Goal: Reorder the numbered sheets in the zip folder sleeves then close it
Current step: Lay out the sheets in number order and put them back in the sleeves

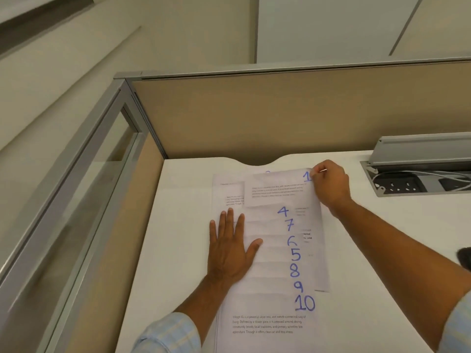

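My left hand (pixel 230 247) flat, fingers straight, pressing the staggered numbered sheets (pixel 270 276) at mid-desk, white desk (pixel 175 225) beneath, my right hand (pixel 330 186) pinching the top right corner of the sheet marked 1 (pixel 277 189), lower rows reading 4, 7, 6, 5, 8, 9, 10, cable tray (pixel 418 184) well apart at right

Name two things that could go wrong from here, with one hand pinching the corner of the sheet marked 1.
1. The right hand pinches sheet 1 by its top corner only; a hard pull could crease or tear it.
2. The left hand presses flat on just the left side of the staggered sheets; the numbered right side may slide out of line.
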